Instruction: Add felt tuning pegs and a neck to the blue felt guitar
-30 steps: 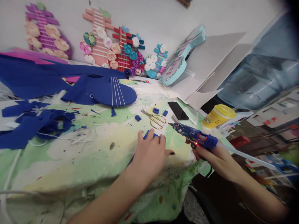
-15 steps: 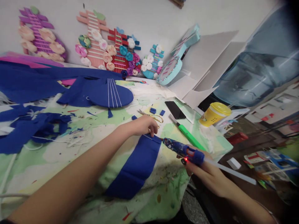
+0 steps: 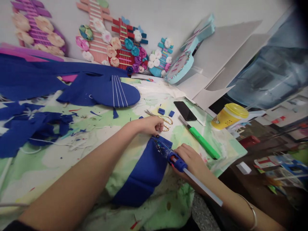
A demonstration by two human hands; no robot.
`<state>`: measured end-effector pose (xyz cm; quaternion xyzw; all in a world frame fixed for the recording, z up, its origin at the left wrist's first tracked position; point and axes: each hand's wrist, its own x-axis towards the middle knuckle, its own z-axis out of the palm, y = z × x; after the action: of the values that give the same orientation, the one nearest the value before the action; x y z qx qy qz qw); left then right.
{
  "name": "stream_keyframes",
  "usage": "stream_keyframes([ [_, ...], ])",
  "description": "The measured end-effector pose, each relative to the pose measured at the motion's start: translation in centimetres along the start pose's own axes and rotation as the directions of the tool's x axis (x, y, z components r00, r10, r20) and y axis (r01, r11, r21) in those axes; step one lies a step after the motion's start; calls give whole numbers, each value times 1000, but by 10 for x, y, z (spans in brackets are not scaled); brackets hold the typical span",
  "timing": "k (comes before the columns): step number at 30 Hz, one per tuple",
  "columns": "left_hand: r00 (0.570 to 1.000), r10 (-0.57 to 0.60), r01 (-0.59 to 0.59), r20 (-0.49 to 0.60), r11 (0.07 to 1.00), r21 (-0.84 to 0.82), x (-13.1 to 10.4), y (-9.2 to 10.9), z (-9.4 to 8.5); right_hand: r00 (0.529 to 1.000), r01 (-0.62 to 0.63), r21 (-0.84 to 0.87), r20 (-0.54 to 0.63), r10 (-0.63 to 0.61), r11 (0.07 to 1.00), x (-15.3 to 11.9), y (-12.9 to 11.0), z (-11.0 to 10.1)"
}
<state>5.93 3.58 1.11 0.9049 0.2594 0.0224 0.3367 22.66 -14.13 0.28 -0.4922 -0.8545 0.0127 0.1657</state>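
Near the middle of the table, my left hand (image 3: 152,125) has its fingers curled at the top edge of a blue strip (image 3: 141,171); what lies between the fingertips is too small to make out. My right hand (image 3: 190,158) is wrapped round a blue glue gun (image 3: 169,155), with a whitish stick coming out of its back end. The gun's nozzle points up and left, close to my left fingertips and over the strip's upper edge. Gold scissors (image 3: 166,120) lie just beyond my left hand, with small blue pieces (image 3: 161,111) behind them.
A green cutter (image 3: 203,142), a black phone (image 3: 184,110) and a yellow cup (image 3: 229,116) are on the right. At the back left lies a blue oval piece (image 3: 117,93) with white strings. Blue scraps (image 3: 50,128) cover the left. Decorated instrument shapes (image 3: 122,45) lean on the wall.
My right hand has moved left with the glue gun, whose nozzle has gone from the strip's right corner to beside my left fingertips. The view has shifted slightly.
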Motion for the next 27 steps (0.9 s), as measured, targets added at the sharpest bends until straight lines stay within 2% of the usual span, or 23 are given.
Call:
stream_keyframes([
  [6,1000,23,-23,8,1000,-10,0,2,-2,999,-7,-51,42,9,999,8,-1,-1],
  [18,999,31,-27,37,995,-99,0,1,-3,999,19,-177,29,-14,984,12,-2,6],
  [22,999,1,4,53,996,-88,-2,6,-5,1000,20,-245,16,-17,969,12,-4,7],
  [27,999,17,-13,45,996,-89,-3,6,-5,999,33,-282,7,-32,959,10,-5,6],
])
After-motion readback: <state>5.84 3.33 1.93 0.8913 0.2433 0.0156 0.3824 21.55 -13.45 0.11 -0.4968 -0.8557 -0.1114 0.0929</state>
